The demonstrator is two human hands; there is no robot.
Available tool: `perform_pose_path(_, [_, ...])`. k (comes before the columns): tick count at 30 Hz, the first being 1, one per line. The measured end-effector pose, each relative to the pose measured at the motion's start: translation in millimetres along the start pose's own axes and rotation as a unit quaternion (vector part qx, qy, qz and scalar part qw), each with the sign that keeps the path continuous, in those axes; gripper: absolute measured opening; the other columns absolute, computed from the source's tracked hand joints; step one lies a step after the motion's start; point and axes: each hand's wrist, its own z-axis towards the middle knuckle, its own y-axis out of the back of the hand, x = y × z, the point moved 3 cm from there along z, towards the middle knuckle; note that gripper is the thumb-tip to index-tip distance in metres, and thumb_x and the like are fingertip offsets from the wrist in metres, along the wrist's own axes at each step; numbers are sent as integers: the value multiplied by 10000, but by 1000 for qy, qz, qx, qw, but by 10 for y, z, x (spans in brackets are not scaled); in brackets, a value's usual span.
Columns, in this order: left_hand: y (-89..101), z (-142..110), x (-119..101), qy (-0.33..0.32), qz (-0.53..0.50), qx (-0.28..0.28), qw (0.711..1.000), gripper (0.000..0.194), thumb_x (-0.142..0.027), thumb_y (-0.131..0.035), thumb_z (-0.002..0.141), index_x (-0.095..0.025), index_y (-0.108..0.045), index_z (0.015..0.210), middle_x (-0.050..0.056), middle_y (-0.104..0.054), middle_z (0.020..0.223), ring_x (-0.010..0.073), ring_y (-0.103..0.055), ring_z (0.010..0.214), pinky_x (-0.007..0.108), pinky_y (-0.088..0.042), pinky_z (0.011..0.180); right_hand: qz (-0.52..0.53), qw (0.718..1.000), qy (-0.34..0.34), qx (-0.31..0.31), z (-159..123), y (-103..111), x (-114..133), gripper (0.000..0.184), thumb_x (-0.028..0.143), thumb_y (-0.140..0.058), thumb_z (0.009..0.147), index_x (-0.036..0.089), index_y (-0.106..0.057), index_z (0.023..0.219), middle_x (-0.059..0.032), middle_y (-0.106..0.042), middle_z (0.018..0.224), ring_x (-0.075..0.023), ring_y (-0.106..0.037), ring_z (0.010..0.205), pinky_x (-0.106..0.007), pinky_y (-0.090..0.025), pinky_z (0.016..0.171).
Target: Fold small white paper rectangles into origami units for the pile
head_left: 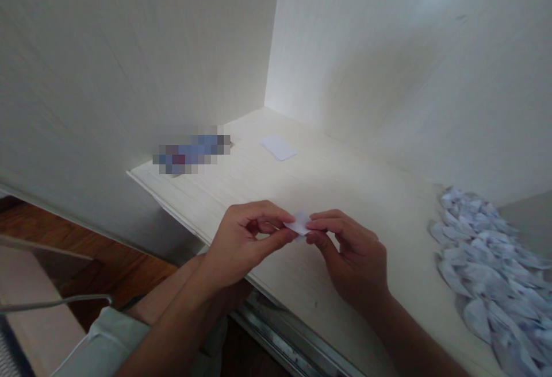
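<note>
Between my hands, above the front part of a pale desk, is a small piece of white paper [301,224] that looks folded. My left hand [252,233] pinches its left side between thumb and fingers. The right side is gripped by the thumb and fingertips of my right hand [351,250]. My fingertips cover part of the paper, so its full shape is hidden. Farther back on the desk [241,173] lies a flat stack or sheet of white paper [278,147].
A large heap of folded white paper pieces [487,268] covers the desk's right side. Pale walls [388,49] close off the back and left. At the left edge sits a blurred-out blue object [194,153]. A metal drawer rail [280,331] runs below the front edge.
</note>
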Motion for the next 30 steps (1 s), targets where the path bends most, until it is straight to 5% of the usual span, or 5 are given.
perform_pose_path(7, [21,-6,-38,-77,36,-15,996,161,-96,-882,751,-234,-855,827,34,-824,822,126,-748,724,182,-576,664,13,1000,-5,-9,-22,-8,41,112,113,-771,886,222,-754,906,-12,-796,879,-125,-741,747,-239,-582,682])
perform_pose_path(15, [-25,5,-80,-29,26,9,999,22,-177,-843,826,-190,-832,813,60,-819,836,146,-744,731,217,-586,661,98,990,-103,-11,-39,-32,11,98,145,-779,865,241,-769,848,-44,-809,902,-181,-752,774,-333,-602,703])
perform_pose_path(30, [-49,33,-29,76,-57,-42,995,250,-269,-963,677,-156,-765,780,13,-771,678,144,-731,580,222,-634,555,105,978,-172,-51,-78,-76,-54,89,192,-839,811,242,-787,864,-11,-800,790,-157,-740,695,-286,-624,673])
